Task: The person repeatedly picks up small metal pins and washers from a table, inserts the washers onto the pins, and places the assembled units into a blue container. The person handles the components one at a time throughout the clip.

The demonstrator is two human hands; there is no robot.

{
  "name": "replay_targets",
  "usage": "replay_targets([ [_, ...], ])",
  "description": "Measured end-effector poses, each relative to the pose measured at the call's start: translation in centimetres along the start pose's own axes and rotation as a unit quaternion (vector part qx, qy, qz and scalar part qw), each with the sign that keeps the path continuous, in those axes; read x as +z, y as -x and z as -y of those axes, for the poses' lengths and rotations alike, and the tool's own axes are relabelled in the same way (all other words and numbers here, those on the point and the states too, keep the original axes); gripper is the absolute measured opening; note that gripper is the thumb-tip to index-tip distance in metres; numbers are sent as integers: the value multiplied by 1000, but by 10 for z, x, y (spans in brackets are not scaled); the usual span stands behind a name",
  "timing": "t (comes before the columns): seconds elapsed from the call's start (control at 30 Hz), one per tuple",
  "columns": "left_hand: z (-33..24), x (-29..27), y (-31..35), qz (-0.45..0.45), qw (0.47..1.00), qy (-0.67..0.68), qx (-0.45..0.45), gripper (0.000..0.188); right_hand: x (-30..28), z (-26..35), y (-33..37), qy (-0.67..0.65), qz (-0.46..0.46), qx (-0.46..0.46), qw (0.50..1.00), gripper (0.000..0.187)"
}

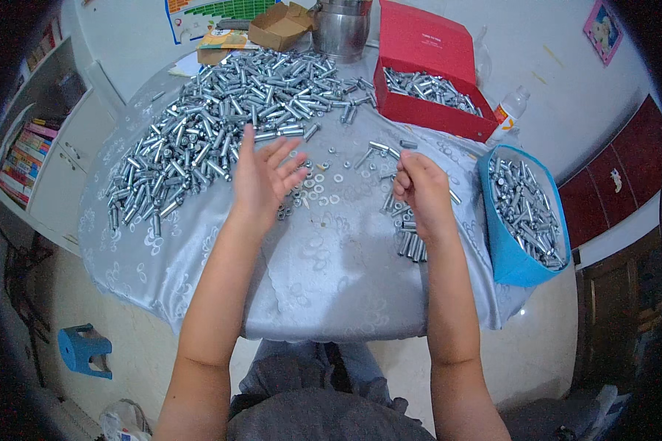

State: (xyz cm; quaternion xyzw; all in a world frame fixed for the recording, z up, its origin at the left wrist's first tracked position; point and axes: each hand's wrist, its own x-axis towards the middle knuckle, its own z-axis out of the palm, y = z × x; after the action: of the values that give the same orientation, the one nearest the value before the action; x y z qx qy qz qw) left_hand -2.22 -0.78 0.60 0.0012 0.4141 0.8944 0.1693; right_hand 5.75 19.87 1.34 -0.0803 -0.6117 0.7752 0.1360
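Note:
My left hand [266, 176] hovers over the table at the edge of a large heap of silvery expansion bolts [221, 110], its fingers spread and nothing in them. Just past its fingertips lie loose washers and nuts [316, 187]. My right hand [425, 192] is closed in a pinch. A shiny expansion bolt [385, 148] runs up to its thumb and fingertips and appears gripped there; the fingers hide its near end. Beneath and beside this hand, more bolts lie on the cloth, including a small neat row [410, 244].
To the right stands a blue fabric bin [496, 253] full of bolts. Behind it are a plastic bottle [511, 110] and an open red box [438, 121] holding more bolts. A metal pot [340, 33] and cardboard box [279, 28] stand at the back. A blue stool [84, 349] is lower left.

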Motion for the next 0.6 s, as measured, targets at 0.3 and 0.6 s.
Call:
replay_targets([
  [0.3, -3, -16, -6, -138, 981, -37, 133, 42, -8, 4, -3, 11, -44, -61, 997, 24],
  [0.6, 12, -17, -10, -142, 951, -192, 195, 31, -40, -15, -13, 479, -47, -146, 864, 13],
])
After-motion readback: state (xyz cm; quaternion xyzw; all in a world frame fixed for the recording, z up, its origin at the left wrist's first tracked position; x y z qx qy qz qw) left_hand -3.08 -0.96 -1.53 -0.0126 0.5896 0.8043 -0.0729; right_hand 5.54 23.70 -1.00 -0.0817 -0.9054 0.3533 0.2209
